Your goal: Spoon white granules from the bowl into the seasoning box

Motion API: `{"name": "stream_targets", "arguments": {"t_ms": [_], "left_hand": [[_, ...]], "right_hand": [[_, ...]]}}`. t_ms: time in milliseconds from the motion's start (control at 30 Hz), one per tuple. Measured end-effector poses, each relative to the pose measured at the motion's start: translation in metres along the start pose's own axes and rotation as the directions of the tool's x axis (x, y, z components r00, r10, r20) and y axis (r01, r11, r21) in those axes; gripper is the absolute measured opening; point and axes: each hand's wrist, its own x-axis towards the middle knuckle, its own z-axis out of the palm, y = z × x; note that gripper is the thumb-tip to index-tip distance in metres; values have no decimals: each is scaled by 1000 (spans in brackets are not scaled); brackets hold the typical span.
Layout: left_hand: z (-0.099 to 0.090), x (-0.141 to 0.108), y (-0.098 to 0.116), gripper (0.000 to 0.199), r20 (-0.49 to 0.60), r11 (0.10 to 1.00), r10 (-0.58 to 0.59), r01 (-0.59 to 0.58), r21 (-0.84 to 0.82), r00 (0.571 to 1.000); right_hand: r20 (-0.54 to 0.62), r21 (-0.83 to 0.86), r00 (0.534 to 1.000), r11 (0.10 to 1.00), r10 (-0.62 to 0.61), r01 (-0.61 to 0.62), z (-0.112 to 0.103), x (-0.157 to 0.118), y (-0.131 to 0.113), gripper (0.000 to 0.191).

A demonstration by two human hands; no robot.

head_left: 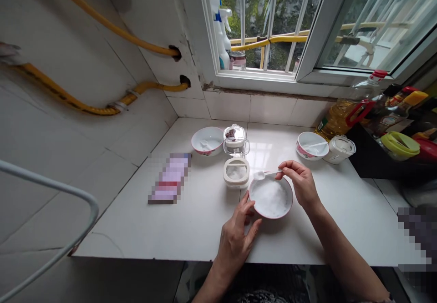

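My right hand [300, 182] pinches the handle of a small white spoon [260, 176], whose scoop carries white grains above the bowl's far left rim. Below it stands a pink-rimmed bowl [290, 205] holding a heap of white granules [271, 197], perhaps salt or sugar. My left hand [239, 230] grips the near left side of this bowl, thumb and fingers against the rim. Just left of the spoon is a clear seasoning jar [236, 175] with its lid raised, white grains inside. Behind that jar sits a second jar [234, 135] with dark contents.
A wider bowl [207, 141] with a white spoon lies at the back left, near a blurred purple object [170, 178]. At the back right are a flowered bowl [312, 146], a lidded jar [339, 149], an oil bottle [341, 112] and several condiment bottles. A wire rack [92, 207] juts in at left.
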Motion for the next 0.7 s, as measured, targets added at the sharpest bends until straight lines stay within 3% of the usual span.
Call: {"name": "stream_targets", "arguments": {"t_ms": [100, 167, 200, 267, 333, 367, 400, 467, 567, 633, 700], "left_hand": [[0, 0, 0, 33, 1, 1000, 5, -5, 3, 1000], [0, 1, 0, 33, -2, 1000, 12, -12, 11, 1000], [0, 1, 0, 34, -3, 1000, 15, -15, 16, 1000], [1, 1, -1, 34, -11, 1000, 22, -22, 22, 1000], [1, 1, -1, 34, -20, 999, 30, -30, 22, 999], [1, 1, -1, 34, -24, 999, 32, -32, 21, 999], [2, 1, -1, 34, -26, 999, 34, -33, 20, 999], [2, 1, -1, 34, -22, 999, 32, -31, 21, 999], [1, 1, 0, 34, -11, 1000, 17, -17, 15, 1000], [0, 1, 0, 34, -5, 1000, -2, 2, 7, 1000], [0, 1, 1, 34, -7, 1000, -8, 8, 2, 1000]], "right_hand": [[65, -12, 994, 996, -88, 89, 13, -4, -1, 15], [89, -123, 968, 962, -235, 245, 22, -7, 0, 10], [126, -213, 933, 909, -338, 358, 25, -8, 1, 8], [277, -386, 800, 701, -532, 600, 31, -9, 3, 14], [440, -457, 640, 456, -630, 763, 32, -9, 3, 23], [485, -461, 585, 379, -650, 802, 32, -9, 2, 26], [494, -462, 562, 347, -664, 816, 30, -9, 0, 27], [438, -461, 579, 381, -687, 801, 23, -10, -6, 25], [305, -456, 659, 502, -687, 735, 8, -11, -15, 19], [334, -423, 672, 532, -661, 733, -3, -12, -17, 19], [401, -397, 657, 525, -639, 753, -11, -12, -17, 19]]}}
